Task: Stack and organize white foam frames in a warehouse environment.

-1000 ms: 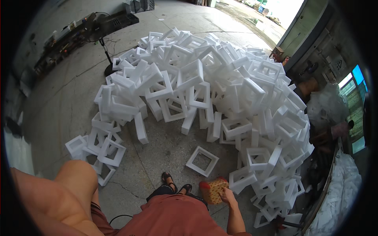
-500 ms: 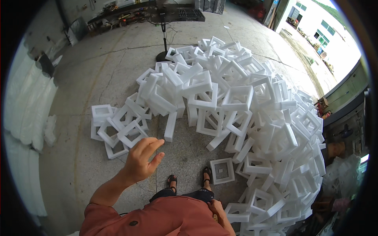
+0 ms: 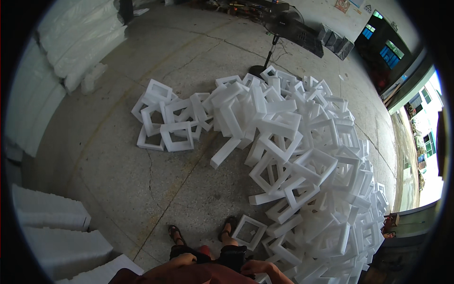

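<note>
My left hand point(image 3: 185, 259) is low at my waist, in front of the dark shorts. Its fingers are mostly hidden, and nothing held shows. At my right hip, my right hand point(image 3: 254, 268) lies against the shorts with its fingers bent and partly out of sight. Ahead and to the right spreads a large heap of white foam frames point(image 3: 288, 123), tumbled over each other. One single foam frame point(image 3: 249, 232) lies flat beside my right foot. A smaller cluster of foam frames point(image 3: 177, 136) sits at the heap's left end. Neither hand touches a frame.
Stacked white foam blocks point(image 3: 56, 213) stand at the lower left, with plastic-wrapped white bundles point(image 3: 80, 38) beyond. Behind the heap is a black pedestal fan point(image 3: 273, 42). A doorway point(image 3: 421, 142) opens at the right. The concrete floor point(image 3: 118, 180) has cracks.
My left hand has dropped from its raised place in front of me to my waist. The view has turned left, so the heap appears shifted and the foam blocks at lower left show.
</note>
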Demonstrator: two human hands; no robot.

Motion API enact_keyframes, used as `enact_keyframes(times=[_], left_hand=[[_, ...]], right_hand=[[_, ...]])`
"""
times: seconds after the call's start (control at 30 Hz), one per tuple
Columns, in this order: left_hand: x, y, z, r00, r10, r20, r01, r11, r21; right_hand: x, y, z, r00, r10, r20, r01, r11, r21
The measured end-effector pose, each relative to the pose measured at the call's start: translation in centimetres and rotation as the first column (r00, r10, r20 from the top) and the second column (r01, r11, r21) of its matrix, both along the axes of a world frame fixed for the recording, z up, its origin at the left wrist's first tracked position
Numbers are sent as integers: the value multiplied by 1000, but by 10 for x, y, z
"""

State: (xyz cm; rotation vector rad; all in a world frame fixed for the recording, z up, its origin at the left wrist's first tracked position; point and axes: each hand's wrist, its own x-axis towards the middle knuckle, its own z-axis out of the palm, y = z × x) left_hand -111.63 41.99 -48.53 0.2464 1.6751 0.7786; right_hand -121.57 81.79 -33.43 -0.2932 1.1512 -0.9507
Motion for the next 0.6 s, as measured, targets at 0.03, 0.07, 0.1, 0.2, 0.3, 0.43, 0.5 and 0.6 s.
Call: enact_keyframes(times=[0.03,0.07,0.1,0.2,0.3,0.43,0.5,0.6], left_hand=[[11,8,-4,998,48,-46,-47,998,34],[-2,18,28,992,126,-26,-126,992,-11],[6,20,15,985,162,-60,-158,985,62],[16,7,0,893,439,-97,-439,898,20],[35,-51,-13,727,624,-285,-672,732,-110],[140,-122,-84,310,828,-466,-927,156,-340],[222,-127,-144,321,854,-410,-848,66,-526],[364,-100,-200,363,926,-108,-697,192,-691]], right_hand=[[-3,-4,8,998,61,-11,-61,998,31],[-8,-9,12,992,123,-23,-121,991,65],[-13,-19,8,982,186,34,-188,976,109],[-32,-68,3,950,306,68,-313,934,170],[-25,-130,-66,999,10,47,-23,956,292],[21,-206,-191,841,431,-328,-307,878,366],[70,-214,-285,717,602,-350,-467,789,399],[144,-232,-369,498,834,-237,-686,546,480]])
